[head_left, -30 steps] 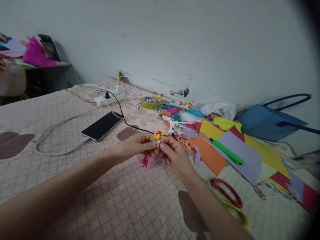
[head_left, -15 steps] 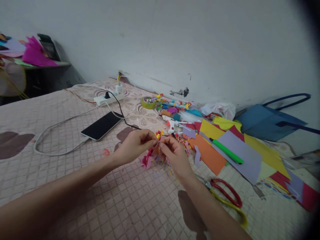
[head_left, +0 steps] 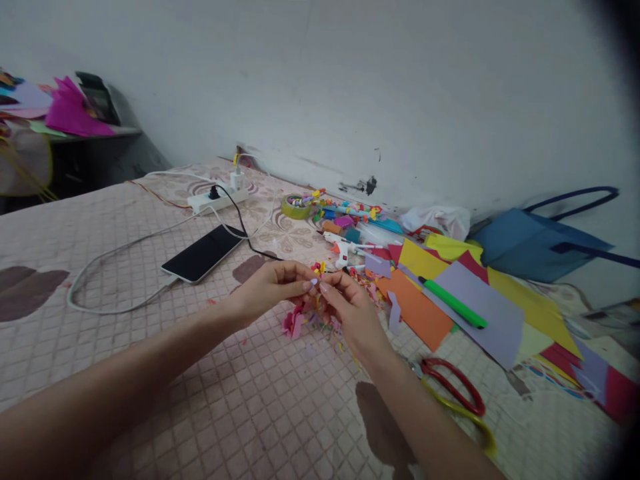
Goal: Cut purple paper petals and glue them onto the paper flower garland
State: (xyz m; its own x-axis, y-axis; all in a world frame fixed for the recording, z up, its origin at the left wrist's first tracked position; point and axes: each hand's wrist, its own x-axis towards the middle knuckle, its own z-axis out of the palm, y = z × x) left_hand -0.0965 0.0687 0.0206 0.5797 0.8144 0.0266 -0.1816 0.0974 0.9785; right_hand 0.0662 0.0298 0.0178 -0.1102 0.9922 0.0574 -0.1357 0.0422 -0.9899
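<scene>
And here you are, your left forearm [head_left: 125, 373] slanting in from the lower left, your right forearm [head_left: 425, 413] rising from the lower right past the scissors [head_left: 463, 387]. Both wrists angle inward, and your left hand [head_left: 267, 291] meets your right hand [head_left: 356, 310] low over the quilted cover [head_left: 260, 400]. Left thumb and forefinger are pinched on a tiny lilac piece [head_left: 314, 282]! It sits right at their tips, in the narrow gap between your hands; your right fingers curl in just beside it, though I can't tell whether they grip it. Just below your left fingers lies a pink flower [head_left: 294, 322]. Over to your right, a green pen [head_left: 455, 303] rests on a lilac sheet [head_left: 487, 317]. Beyond your hands, the glue gun [head_left: 343, 255], then a tape roll [head_left: 296, 208] near the wall [head_left: 320, 87].
</scene>
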